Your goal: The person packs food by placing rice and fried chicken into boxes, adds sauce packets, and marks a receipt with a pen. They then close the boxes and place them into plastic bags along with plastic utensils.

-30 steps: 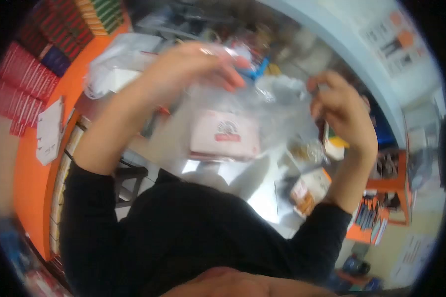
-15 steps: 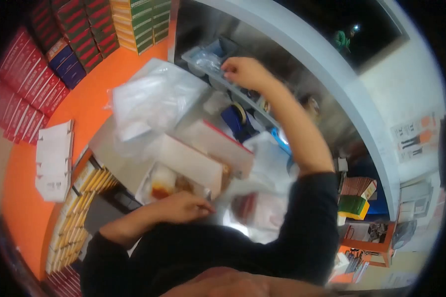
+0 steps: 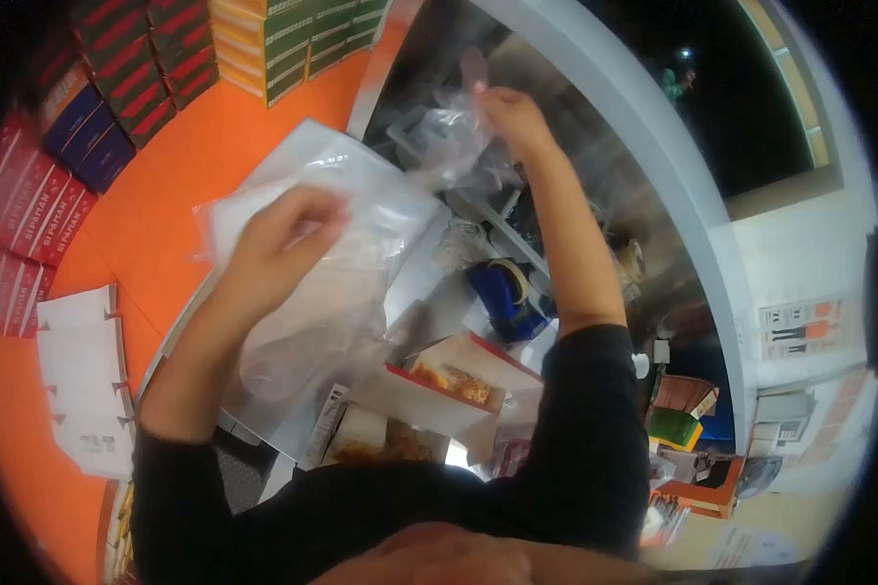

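My right hand (image 3: 515, 119) is raised at the upper middle, its fingers pinched on a crumpled clear plastic bag (image 3: 454, 141) that hangs above a grey tray. My left hand (image 3: 288, 234) hovers over a stack of clear plastic bags (image 3: 322, 166), fingers curved and apart, blurred by motion, with nothing seen in it. Closer to my body, an open box of food (image 3: 458, 380) stands beside another open box with rice and brown food (image 3: 385, 439). A blue tape dispenser (image 3: 507, 302) lies right of the bags.
Stacked red boxes (image 3: 29, 210), dark red boxes (image 3: 127, 68) and green-yellow boxes (image 3: 293, 44) stand on the orange counter (image 3: 166, 234). Folded white cardboard (image 3: 83, 380) lies at the left. Outside the dark window, a person (image 3: 671, 86) is visible.
My left hand has moved up from the food box to over the bag stack. My right hand has lifted the clear bag up from the grey tray. The view has shifted.
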`<state>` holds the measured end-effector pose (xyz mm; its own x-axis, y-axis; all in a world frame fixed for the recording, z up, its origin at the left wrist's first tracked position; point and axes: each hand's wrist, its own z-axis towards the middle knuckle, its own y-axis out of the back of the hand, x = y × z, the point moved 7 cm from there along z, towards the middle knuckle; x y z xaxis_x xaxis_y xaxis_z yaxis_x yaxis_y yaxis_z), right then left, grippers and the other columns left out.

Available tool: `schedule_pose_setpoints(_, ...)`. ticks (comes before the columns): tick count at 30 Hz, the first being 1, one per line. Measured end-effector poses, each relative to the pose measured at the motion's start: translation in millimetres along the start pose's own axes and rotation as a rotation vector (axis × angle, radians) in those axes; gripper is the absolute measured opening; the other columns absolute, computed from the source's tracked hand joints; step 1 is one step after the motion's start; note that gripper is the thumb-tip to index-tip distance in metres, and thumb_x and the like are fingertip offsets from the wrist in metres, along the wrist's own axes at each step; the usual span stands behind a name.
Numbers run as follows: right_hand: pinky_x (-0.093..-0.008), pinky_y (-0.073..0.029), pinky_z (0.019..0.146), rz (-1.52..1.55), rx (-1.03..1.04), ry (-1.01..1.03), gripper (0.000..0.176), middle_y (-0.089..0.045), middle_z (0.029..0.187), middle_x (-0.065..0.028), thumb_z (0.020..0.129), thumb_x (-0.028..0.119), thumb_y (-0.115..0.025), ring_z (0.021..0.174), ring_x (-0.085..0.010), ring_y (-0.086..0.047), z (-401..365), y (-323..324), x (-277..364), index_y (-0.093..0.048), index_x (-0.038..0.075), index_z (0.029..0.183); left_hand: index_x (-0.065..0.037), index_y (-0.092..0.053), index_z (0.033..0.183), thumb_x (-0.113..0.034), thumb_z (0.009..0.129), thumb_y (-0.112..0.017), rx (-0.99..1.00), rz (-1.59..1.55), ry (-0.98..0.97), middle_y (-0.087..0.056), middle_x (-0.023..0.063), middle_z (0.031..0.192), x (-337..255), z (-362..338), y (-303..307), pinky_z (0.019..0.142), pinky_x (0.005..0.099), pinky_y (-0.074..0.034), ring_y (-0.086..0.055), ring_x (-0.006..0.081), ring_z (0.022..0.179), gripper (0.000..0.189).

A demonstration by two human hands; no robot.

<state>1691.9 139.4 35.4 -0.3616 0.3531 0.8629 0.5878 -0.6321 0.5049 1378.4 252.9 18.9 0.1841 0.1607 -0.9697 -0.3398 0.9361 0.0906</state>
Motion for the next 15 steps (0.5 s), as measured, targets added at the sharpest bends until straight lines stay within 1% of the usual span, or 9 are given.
schedule_pose_setpoints(2,-0.0295,-0.045,0.063,-0.068,-0.006,-0.05,0.05,-0.061,0.077,-0.0069,0.085,0.05,-0.056,0.069,-0.0146,-0.055,-48,-17,44,-0.062,0.001,0.096,0.001,-0.056,0.106,-0.025,0.082,-0.065,-0.126,0.203,-0.16,-0.06,0.0127,0.111,-4,49,-39,0.086,0.0323,-0.044,-0.058,0.0211,0.102,0.037)
schedule_pose_setpoints(4,-0.0327,-0.045,0.065,-0.13,-0.022,-0.104,0.044,-0.062,0.082,-0.009,0.086,0.042,-0.06,0.076,-0.0178,-0.057,-63,-19,50,-0.062,-0.001,0.092,0.0,-0.058,0.106,-0.025,0.081,-0.066,-0.004,0.201,-0.059,-0.062,0.0159,0.111,31,93,-84,0.084,0.0336,-0.046,-0.06,0.0265,0.101,0.036)
schedule_pose_setpoints(5,-0.0314,-0.045,0.066,-0.066,0.077,-0.083,0.04,-0.061,0.083,-0.0093,0.084,0.038,-0.063,0.079,-0.0172,-0.056,-64,-21,41,-0.061,0.0,0.093,0.0,-0.058,0.106,-0.025,0.081,-0.066,0.008,0.194,-0.069,-0.062,0.0159,0.111,34,103,-90,0.084,0.0336,-0.046,-0.06,0.0265,0.101,0.036)
schedule_pose_setpoints(6,-0.0302,-0.044,0.066,0.002,0.174,-0.063,0.036,-0.061,0.083,-0.0096,0.083,0.035,-0.065,0.083,-0.0165,-0.056,-68,-20,36,-0.06,0.0,0.094,0.001,-0.058,0.105,-0.024,0.081,-0.064,0.014,0.105,-0.047,-0.063,0.0148,0.103,39,110,-93,0.081,0.0318,-0.047,-0.061,0.0254,0.094,0.035)
schedule_pose_setpoints(9,-0.0282,-0.044,0.067,0.132,0.022,-0.135,0.028,-0.059,0.086,-0.0099,0.08,0.023,-0.069,0.084,-0.0166,-0.054,-96,30,24,-0.058,0.0,0.094,0.001,-0.06,0.101,-0.022,0.083,-0.061,0.089,-0.048,0.041,-0.065,0.0113,0.089,70,123,-94,0.075,0.0292,-0.048,-0.062,0.0217,0.08,0.03)
schedule_pose_setpoints(10,-0.0277,-0.044,0.069,0.156,0.096,-0.083,0.034,-0.057,0.091,-0.0093,0.076,0.012,-0.069,0.081,-0.0157,-0.054,-96,42,14,-0.055,0.0,0.104,0.001,-0.061,0.098,-0.021,0.083,-0.06,0.132,-0.111,0.114,-0.065,0.009,0.082,75,122,-97,0.072,0.0283,-0.049,-0.062,0.019,0.074,0.027)
schedule_pose_setpoints(11,-0.0277,-0.044,0.069,0.16,0.086,-0.083,0.034,-0.057,0.091,-0.0093,0.076,0.012,-0.069,0.081,-0.0157,-0.054,-101,57,0,-0.055,0.0,0.104,0.001,-0.061,0.098,-0.021,0.083,-0.06,0.142,-0.107,0.111,-0.065,0.009,0.082,73,122,-99,0.072,0.0283,-0.049,-0.062,0.019,0.074,0.027)
schedule_pose_setpoints(13,-0.0263,-0.044,0.072,-0.056,0.054,-0.162,0.04,-0.054,0.104,-0.006,0.072,0.004,-0.063,0.088,-0.0161,-0.054,-114,76,-7,-0.051,0.003,0.11,0.002,-0.062,0.094,-0.016,0.083,-0.059,0.119,-0.168,0.289,-0.063,0.0053,0.078,68,115,-100,0.067,0.0262,-0.048,-0.059,0.013,0.069,0.021)
schedule_pose_setpoints(15,-0.0269,-0.044,0.076,-0.089,0.083,-0.059,0.045,-0.053,0.109,-0.0074,0.071,0.004,-0.063,0.093,-0.0172,-0.053,-128,81,4,-0.051,0.004,0.115,0.001,-0.063,0.092,-0.014,0.082,-0.059,0.162,-0.14,0.257,-0.063,0.0056,0.078,62,115,-108,0.066,0.0271,-0.048,-0.06,0.0137,0.069,0.019)
